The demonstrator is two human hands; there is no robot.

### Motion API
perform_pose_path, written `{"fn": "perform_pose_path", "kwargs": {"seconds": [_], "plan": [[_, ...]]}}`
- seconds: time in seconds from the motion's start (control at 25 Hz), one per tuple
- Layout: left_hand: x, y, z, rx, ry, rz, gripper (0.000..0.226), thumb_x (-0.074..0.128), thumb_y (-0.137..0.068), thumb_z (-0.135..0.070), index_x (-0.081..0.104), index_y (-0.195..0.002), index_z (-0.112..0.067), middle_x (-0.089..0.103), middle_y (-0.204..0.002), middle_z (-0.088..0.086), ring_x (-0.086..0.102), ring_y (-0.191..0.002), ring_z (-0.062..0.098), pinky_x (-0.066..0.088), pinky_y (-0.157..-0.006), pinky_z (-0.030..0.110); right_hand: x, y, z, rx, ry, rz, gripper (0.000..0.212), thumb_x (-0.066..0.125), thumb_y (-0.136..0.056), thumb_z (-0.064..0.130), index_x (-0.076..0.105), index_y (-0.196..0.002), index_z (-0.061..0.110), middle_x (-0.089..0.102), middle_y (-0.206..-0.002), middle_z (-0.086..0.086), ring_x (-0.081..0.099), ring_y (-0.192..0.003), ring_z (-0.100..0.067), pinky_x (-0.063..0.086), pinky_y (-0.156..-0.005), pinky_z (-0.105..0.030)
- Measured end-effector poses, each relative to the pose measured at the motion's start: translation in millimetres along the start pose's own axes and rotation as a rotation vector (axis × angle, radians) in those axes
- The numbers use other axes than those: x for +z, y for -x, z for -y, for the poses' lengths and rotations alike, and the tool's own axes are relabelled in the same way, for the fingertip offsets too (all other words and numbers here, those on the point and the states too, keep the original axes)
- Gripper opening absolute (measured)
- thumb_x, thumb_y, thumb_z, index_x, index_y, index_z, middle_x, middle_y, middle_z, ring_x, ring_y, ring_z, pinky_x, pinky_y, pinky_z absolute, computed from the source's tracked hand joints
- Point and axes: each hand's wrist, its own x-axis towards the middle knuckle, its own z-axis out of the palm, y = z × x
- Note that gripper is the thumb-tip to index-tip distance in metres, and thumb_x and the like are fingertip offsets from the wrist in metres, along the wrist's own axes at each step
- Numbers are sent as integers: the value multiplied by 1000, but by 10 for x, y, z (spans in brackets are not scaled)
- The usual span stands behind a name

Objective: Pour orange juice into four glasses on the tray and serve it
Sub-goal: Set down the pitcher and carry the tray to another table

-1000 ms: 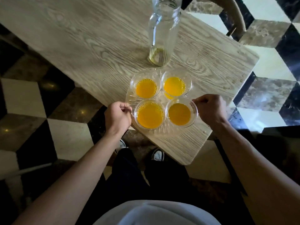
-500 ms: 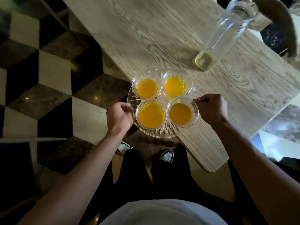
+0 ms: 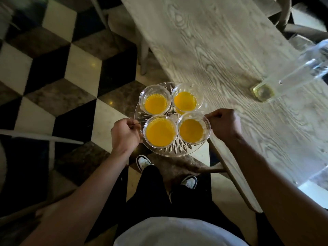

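Checkered marble floor (image 3: pixel 58 71) in black, white and grey fills the left side, a long wood-grain table (image 3: pixel 230 55) runs along the right. Glass pitcher (image 3: pixel 291 75) stands on the table at far right, only a pale residue at its base, so pouring looks done. Person stands at the table's end, dark trousers, white sneakers visible below.

Cut-glass tray (image 3: pixel 179 149), round and clear, is lifted off the table and hangs mostly over the floor, its right edge overlapping the table's edge in view. Four clear glasses sit on it in a two-by-two cluster, rims touching or nearly so, each part-filled with orange juice: far-left glass (image 3: pixel 155 99), far-right glass (image 3: pixel 187 97), near-left glass (image 3: pixel 160 130), near-right glass (image 3: pixel 193 128).

Left hand (image 3: pixel 125 134) is curled closed on the tray's left rim, thumb on top; right hand (image 3: pixel 224 123) is curled closed at the right rim beside the near-right glass. Fingers under the tray are hidden.

Handling judgement: load is moderately heavy, rigid, brittle. Smooth glass on smooth glass means the glasses can slide if the tray tips, and the open juice will slosh. Opposite-rim grip is the right hold; keep it level, walk slowly. Step in hand reads as carrying to serve, the last part of the task.
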Motion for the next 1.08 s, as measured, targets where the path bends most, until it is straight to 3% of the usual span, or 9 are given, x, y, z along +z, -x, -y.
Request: {"fn": "perform_pose_path", "kwargs": {"seconds": [0.16,0.28,0.44,0.6,0.68,0.76,0.88,0.96,1.08], "plan": [[-342,-231,159,-46,31,-35,24,68,-92,3,72,-84,-20,74,-87,-5,73,-69,11,67,-58,39,364,-31,381,-36,0,50,17,79,-80,14,74,-67,24,61,-47,28,59,-46,15,36,-36,-3],[-593,-420,250,-60,49,-76,29,66,-95,2,69,-80,-23,72,-86,-7,74,-76,14,67,-63,40,655,-68,679,-51,-11,66,20,80,-80,15,71,-64,24,58,-45,32,56,-42,16,33,-34,-2],[-882,-657,352,-72,69,-124,5,70,-97,-9,76,-97,-9,74,-90,1,75,-89,24,66,-81,49,975,-111,1036,-106,34,110,30,78,-80,17,66,-58,34,56,-45,35,54,-45,21,33,-39,1],[-1184,-898,456,-108,100,-143,10,70,-98,-10,76,-104,-5,76,-93,8,77,-78,23,68,-71,46,1292,-173,1373,-164,64,120,26,77,-80,20,69,-60,34,55,-46,38,52,-50,25,34,-39,-2],[-1315,-998,486,-112,86,-168,9,70,-98,-12,77,-102,-7,77,-89,5,76,-68,15,66,-61,33,1435,-223,1529,-184,123,122,19,78,-79,25,73,-61,31,56,-45,30,53,-53,24,32,-43,-4],[-1433,-1092,521,-129,73,-190,9,69,-98,-12,78,-97,-9,76,-85,4,74,-62,10,60,-52,23,1575,-265,1662,-192,131,135,26,77,-79,23,69,-57,34,56,-44,30,54,-53,22,33,-44,-4],[-1570,-1257,589,-181,114,-200,13,69,-95,-8,78,-84,-9,76,-79,7,76,-70,20,66,-59,34,1787,-373,1856,-235,123,175,30,75,-82,17,69,-58,34,55,-44,35,53,-53,24,34,-44,1],[-1650,-1360,615,-205,135,-217,21,69,-93,-7,76,-74,-12,74,-70,5,75,-63,17,67,-61,39,1912,-464,1999,-248,146,185,16,76,-82,20,76,-67,26,59,-46,26,54,-53,22,34,-42,1],[-1756,-1543,614,-224,120,-235,27,70,-93,-9,75,-68,-19,73,-60,-1,73,-59,11,67,-61,37,2087,-609,2177,-282,180,197,8,77,-83,22,81,-79,17,69,-66,12,55,-52,18,33,-43,0]]}}
